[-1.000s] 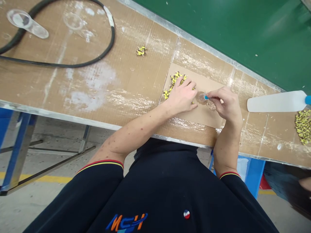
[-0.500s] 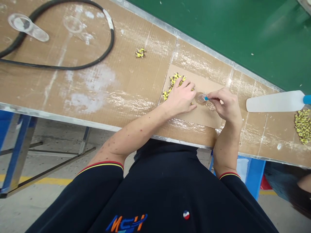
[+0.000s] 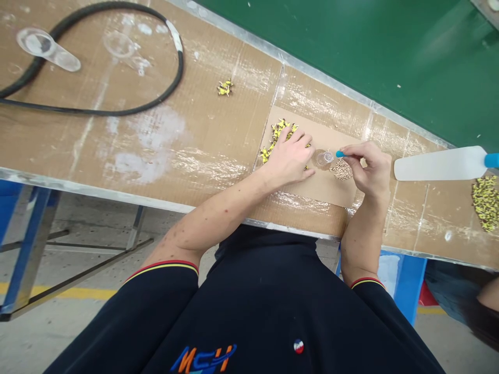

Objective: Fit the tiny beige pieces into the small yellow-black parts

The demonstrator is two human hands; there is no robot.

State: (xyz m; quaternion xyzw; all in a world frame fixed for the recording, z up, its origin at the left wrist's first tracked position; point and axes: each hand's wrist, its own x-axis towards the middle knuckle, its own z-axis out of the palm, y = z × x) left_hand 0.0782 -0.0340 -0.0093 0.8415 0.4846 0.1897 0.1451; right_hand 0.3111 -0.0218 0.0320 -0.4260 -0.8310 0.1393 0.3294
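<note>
My left hand (image 3: 289, 160) lies palm down over a pile of small yellow-and-black pieces (image 3: 279, 127), its fingers bent and apart. What is under the palm is hidden. Between the thumb and fingertips of my right hand (image 3: 368, 165) is a small blue piece (image 3: 340, 154), only partly visible. A small clear cup (image 3: 325, 158) stands between my two hands, just left of the blue piece and apart from it. Below my right fingertips is a heap of tiny pale pieces (image 3: 342, 170). All of these are on a flat cardboard sheet (image 3: 331, 192).
A white bottle with a blue cap (image 3: 440, 163) lies to the right, near a larger yellow-and-black pile (image 3: 485, 203). Leftward are a few yellow pieces (image 3: 225, 88), a black hose (image 3: 181, 62) and a clear scoop-like item (image 3: 64, 57). A green surface (image 3: 351, 47) adjoins the table.
My right hand has drawn the blue piece to the right, away from the clear cup's top, uncovering more of the pale heap. My left hand has stayed nearly still.
</note>
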